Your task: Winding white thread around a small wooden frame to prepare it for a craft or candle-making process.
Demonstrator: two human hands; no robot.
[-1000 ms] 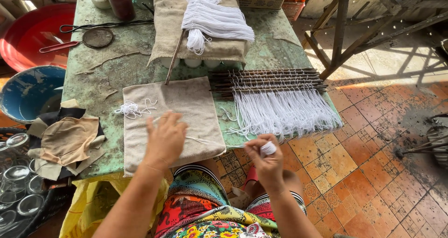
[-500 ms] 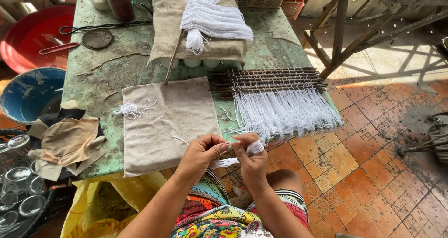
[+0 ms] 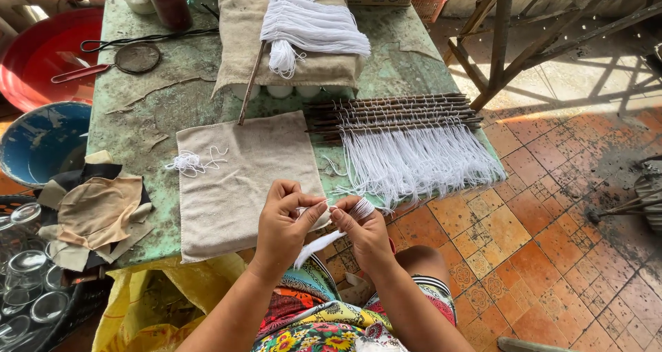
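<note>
Both hands meet just off the near edge of the desk (image 3: 138, 128), above the person's lap. The left hand (image 3: 284, 221) has its fingers (image 3: 312, 205) pinched nearly shut on a thin white string (image 3: 318, 244), whose loose end hangs down below the hand. The right hand (image 3: 367, 231) is closed too, thumb and forefinger gripping a small bundle of white string (image 3: 363, 208) wound round the fingertips; the two hands are almost touching, the string running between them.

Just beyond the hands a beige cloth (image 3: 238, 179) lies flat on the worn green desk, with a little tangle of white thread (image 3: 187, 162) at its far left corner. To the right sits a row of dark sticks (image 3: 393, 111) with many white strings (image 3: 417, 162) hanging from them over the desk edge. Farther back a thick hank of white string (image 3: 307, 24) rests on another folded cloth. A blue basin (image 3: 38, 138) and a red basin (image 3: 41, 48) stand at the left
</note>
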